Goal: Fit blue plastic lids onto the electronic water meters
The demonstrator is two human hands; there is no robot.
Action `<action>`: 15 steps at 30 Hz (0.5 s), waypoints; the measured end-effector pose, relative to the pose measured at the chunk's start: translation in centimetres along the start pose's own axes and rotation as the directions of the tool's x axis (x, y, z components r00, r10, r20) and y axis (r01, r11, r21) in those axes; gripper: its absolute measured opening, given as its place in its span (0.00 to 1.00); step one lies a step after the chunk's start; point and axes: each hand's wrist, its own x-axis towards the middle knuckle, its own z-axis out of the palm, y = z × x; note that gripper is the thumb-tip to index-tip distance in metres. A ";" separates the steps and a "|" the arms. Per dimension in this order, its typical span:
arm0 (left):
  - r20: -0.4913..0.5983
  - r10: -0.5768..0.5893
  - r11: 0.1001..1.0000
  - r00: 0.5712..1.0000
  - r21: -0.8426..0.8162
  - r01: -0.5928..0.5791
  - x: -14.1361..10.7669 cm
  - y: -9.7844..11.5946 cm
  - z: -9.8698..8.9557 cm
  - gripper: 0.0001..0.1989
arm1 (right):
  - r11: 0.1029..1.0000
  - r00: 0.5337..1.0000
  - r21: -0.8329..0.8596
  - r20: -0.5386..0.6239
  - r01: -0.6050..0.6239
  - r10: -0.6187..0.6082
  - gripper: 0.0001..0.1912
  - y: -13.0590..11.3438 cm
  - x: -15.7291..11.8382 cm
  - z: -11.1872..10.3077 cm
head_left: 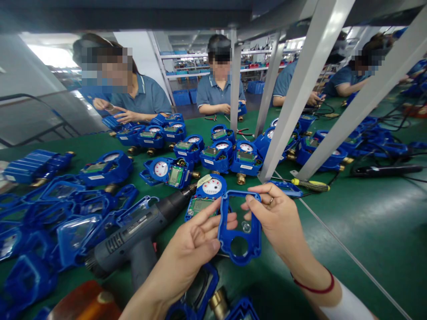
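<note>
Between my two hands a blue plastic meter cover [240,260] is held up, its large window and round hole facing me. My left hand [196,240] grips its left side, thumb in front and fingers behind. My right hand [275,213] pinches the upper right edge with thumb and fingers. Just behind the cover lies a blue water meter [211,186] with a white dial and a green circuit board. A dark grey heat gun [133,235] rests left of my left hand, its nozzle pointing toward that meter.
Loose blue covers [76,231] are piled at the left. Several water meters [247,158] stand across the green table [367,231]. Grey metal posts [295,84] rise at the right, near a yellow-black screwdriver [312,185]. Co-workers [220,91] sit opposite. An orange-brown object [83,304] lies in front.
</note>
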 end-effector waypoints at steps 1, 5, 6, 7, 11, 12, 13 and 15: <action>-0.014 0.007 1.000 1.000 0.009 -0.007 0.0 -0.1 0.1 0.31 | 1.000 1.000 0.000 -0.010 0.002 -0.002 0.09 0.0 -0.1 0.1; -0.102 0.053 0.997 0.993 0.064 -0.047 -0.1 -0.6 0.3 0.29 | 1.000 0.998 0.004 -0.056 0.024 -0.023 0.09 0.3 -0.4 0.5; -0.131 0.065 0.995 0.989 0.078 -0.055 -0.2 -0.7 0.4 0.28 | 0.999 0.997 0.002 -0.062 0.035 -0.034 0.09 0.4 -0.4 0.5; -0.153 0.077 0.994 0.985 0.088 -0.064 -0.2 -0.8 0.5 0.28 | 0.999 0.997 0.000 -0.065 0.045 -0.045 0.09 0.5 -0.5 0.6; -0.153 0.089 0.993 0.984 0.088 -0.076 0.0 -0.7 0.8 0.26 | 0.998 0.995 -0.007 -0.085 0.059 -0.059 0.09 0.5 -0.4 0.6; -0.142 0.085 0.994 0.986 0.084 -0.074 0.0 -0.6 0.7 0.26 | 0.998 0.995 -0.005 -0.089 0.055 -0.055 0.09 0.4 -0.4 0.6; -0.128 0.078 0.994 0.989 0.081 -0.068 0.0 -0.5 0.6 0.26 | 0.999 0.995 -0.003 -0.087 0.052 -0.052 0.09 0.4 -0.3 0.6; -0.098 0.059 0.995 0.993 0.084 -0.050 0.0 -0.2 0.3 0.27 | 0.999 0.997 0.005 -0.068 0.044 -0.044 0.09 0.3 -0.3 0.5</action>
